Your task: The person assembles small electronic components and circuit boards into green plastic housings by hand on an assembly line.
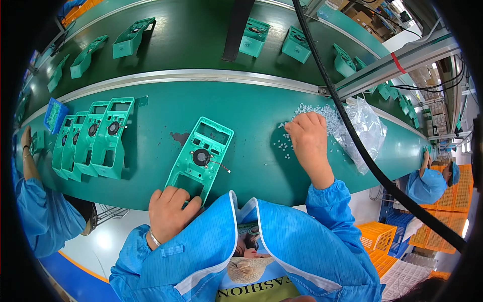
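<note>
A green plastic housing [188, 168] lies tilted on the green bench in front of me, with a round black speaker [201, 157] in its middle and a short wire [220, 165] ending in a white plug. My left hand [173, 211] grips the near end of this housing, thumb on its edge. To the right, my right hand [308, 143] hovers at the near side of a pile of small clear plastic pieces [329, 117]. Its fingertips are pinched together; whatever they hold is hidden. Beside the pile lies a crumpled clear plastic bag [366, 132].
Several similar housings [108, 146] stand in a row at left, near a blue bin [55, 116]. Beyond a metal rail, a dark green conveyor [191, 40] carries more housings. A black cable [342, 100] crosses the right side. Co-workers [45, 211] sit at left and right.
</note>
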### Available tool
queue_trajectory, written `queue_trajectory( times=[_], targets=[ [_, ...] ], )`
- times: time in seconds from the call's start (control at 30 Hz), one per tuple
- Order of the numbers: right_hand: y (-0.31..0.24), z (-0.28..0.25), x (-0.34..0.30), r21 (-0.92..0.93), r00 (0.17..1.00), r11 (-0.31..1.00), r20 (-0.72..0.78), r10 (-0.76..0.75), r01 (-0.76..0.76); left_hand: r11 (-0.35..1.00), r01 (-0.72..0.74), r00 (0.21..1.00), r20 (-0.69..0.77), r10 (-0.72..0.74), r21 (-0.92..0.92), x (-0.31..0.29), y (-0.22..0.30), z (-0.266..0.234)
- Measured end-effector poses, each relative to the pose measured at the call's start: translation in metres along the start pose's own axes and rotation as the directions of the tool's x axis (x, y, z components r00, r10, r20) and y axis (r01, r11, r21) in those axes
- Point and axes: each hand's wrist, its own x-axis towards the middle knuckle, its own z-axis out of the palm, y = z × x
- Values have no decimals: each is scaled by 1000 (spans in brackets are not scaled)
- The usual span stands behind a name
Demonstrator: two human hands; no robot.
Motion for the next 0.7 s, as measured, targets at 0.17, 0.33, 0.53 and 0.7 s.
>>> queue_trajectory(
  times=[0.17, 0.33, 0.53, 0.7],
  targets=[
    [-4, 4, -1, -90, 1000, 996, 15, -5, 6, 1000, -5, 1000, -8, 5, -3, 1, 0, 0],
    [-5, 0, 1, -24, 999, 999, -35, 37, -38, 1000, -13, 1000, -8, 13, -20, 0, -2, 0],
    [-3, -2, 2, -76, 999, 997, -42, 3, -6, 1000, -11, 1000, -6, 10, -29, -1, -2, -1],
    [-9, -2, 5, -75, 998, 997, -55, -13, 9, 1000, -9, 1000, -8, 9, -27, -1, -3, -1]
  ],
)
